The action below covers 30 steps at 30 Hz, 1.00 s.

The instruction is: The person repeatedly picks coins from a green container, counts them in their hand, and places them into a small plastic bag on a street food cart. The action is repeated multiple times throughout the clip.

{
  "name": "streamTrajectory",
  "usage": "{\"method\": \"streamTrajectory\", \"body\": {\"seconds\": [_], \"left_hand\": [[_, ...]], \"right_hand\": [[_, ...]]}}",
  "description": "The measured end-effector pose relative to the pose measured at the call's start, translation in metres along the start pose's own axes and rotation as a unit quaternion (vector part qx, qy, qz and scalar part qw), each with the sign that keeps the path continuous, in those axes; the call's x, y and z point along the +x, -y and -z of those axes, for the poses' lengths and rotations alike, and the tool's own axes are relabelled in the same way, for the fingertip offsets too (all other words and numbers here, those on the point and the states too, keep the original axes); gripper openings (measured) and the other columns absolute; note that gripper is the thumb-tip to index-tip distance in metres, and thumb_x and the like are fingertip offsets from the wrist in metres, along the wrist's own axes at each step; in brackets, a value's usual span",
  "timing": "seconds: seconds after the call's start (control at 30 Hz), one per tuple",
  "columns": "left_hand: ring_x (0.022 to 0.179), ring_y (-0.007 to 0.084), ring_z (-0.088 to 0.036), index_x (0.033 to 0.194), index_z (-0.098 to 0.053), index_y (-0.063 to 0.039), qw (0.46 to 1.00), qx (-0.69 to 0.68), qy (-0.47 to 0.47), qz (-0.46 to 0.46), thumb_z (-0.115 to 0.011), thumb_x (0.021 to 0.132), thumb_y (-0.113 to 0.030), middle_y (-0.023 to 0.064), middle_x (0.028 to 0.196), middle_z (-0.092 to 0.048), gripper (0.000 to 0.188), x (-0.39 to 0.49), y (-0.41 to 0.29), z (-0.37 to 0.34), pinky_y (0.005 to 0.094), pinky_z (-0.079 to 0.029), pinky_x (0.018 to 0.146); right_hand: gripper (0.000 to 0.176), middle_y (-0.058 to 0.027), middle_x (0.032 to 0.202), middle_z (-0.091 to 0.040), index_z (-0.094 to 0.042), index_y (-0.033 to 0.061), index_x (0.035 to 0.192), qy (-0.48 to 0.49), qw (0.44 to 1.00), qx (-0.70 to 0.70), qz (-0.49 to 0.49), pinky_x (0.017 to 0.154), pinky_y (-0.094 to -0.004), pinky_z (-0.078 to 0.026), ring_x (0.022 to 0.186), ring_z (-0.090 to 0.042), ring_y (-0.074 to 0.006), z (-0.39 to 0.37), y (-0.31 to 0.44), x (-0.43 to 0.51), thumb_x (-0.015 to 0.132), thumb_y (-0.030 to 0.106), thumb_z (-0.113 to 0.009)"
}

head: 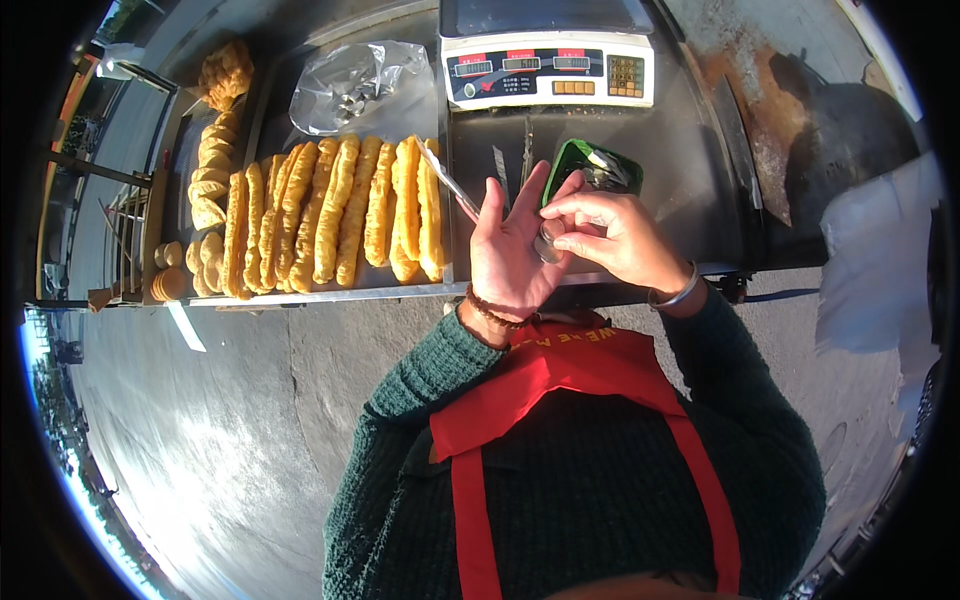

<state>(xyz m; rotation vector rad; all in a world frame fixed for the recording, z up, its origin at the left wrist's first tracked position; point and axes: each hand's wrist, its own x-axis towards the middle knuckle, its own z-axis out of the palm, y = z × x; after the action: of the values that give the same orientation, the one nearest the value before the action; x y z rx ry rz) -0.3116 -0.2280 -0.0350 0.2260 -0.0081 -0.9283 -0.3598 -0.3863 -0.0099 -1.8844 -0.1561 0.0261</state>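
My left hand (504, 259) is turned palm up above the front edge of the metal counter, with a few coins (549, 246) lying on it near the fingers. Over that palm, my right hand (626, 232) has its thumb and fingertips on the coins. A thin pale strip (448, 178), perhaps tongs or folded paper, slants out from behind my left hand; whether that hand grips it is hidden. Just beyond my fingers stands a green plastic basket (553, 180) holding small items that I cannot make out, partly covered by my hands.
Fried dough sticks (341, 210) lie in a row on the tray at left, beside round flatbreads (210, 169). Behind them sits a clear plastic bag (319, 86) with coin-like metal pieces. A white digital scale (551, 75) stands at the back. White sheeting (870, 255) hangs at right.
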Motion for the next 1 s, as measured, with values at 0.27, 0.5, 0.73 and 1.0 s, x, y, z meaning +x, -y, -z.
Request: {"method": "streamTrajectory", "body": {"seconds": [0.27,0.5,0.73,1.0], "left_hand": [[0.124,0.0260,-0.049,0.152,-0.017,-0.009,0.998,0.001,-0.061,0.005,-0.043,0.093,-0.063,0.0142,0.146,-0.041,0.084,0.001,0.002,-0.002,0.0370,-0.039,0.106],[0.130,0.0287,-0.045,0.149,-0.023,-0.005,0.997,-0.002,-0.076,-0.006,-0.042,0.094,-0.062,0.0186,0.148,-0.036,0.081,0.000,0.002,-0.007,0.0396,-0.037,0.109],[0.125,0.0295,-0.049,0.152,-0.015,-0.008,1.000,-0.007,0.002,0.021,-0.041,0.093,-0.064,0.0177,0.148,-0.037,0.086,0.003,0.002,0.001,0.0396,-0.043,0.102],[0.128,0.0268,-0.046,0.152,-0.014,-0.008,0.999,-0.019,-0.042,0.001,-0.042,0.092,-0.064,0.0166,0.145,-0.041,0.087,0.001,0.001,-0.007,0.0365,-0.036,0.108]], "right_hand": [[0.017,-0.0072,0.087,-0.061,-0.046,0.0047,0.085,-0.078,0.965,0.249,-0.007,0.057,-0.0206,-0.042,0.069,-0.052,-0.0056,-0.001,-0.016,0.004,0.088,0.001,-0.062],[0.014,-0.0032,0.087,-0.058,-0.056,0.0021,0.100,-0.008,0.939,0.339,-0.050,0.055,-0.0178,-0.040,0.065,-0.048,-0.0035,0.017,-0.012,0.003,0.088,0.004,-0.063],[0.026,-0.0015,0.078,-0.062,-0.065,-0.0007,0.110,0.055,0.997,-0.051,0.013,0.065,-0.0241,-0.046,0.072,-0.056,-0.0074,0.015,0.004,0.003,0.083,-0.002,-0.068],[0.009,-0.0118,0.098,-0.060,-0.047,0.0059,0.095,-0.004,0.922,0.385,-0.039,0.051,-0.0162,-0.034,0.068,-0.054,-0.0069,0.015,-0.007,0.002,0.092,0.006,-0.056]]}}
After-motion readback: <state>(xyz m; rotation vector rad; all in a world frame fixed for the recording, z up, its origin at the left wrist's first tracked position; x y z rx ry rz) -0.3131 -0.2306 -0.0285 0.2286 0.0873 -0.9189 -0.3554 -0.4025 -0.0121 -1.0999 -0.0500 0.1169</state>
